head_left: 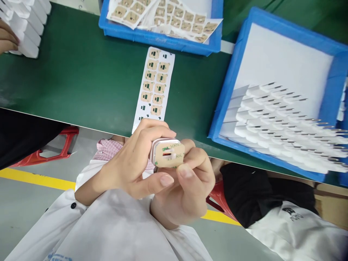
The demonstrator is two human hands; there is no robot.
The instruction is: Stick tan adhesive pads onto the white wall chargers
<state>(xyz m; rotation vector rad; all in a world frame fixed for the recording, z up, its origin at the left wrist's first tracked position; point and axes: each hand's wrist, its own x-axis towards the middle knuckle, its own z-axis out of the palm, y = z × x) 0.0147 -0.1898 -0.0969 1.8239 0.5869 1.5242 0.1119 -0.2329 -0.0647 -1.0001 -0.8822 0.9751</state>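
Wrapped round a small white plastic housing (152,151), my left hand (130,156) keeps it end-up in front of my body. A tan adhesive sticker (163,159) with green print lies over the end of the housing, and a slot shows through its middle. My right hand (193,177) pinches the sticker's right edge between thumb and fingers. I cannot tell how much of the sticker is stuck down. Just beyond my left hand, a white sheet of stickers (169,81) lies on the green table (81,72), with some of its places bare.
A blue tray (163,42) at the back holds more sticker sheets (187,21). On the right, another blue tray (231,83) contains rows of white housings (272,123) with metal prongs. White parts (27,40) and another person's hand (7,38) are at far left. Red stools (63,145) stand below.
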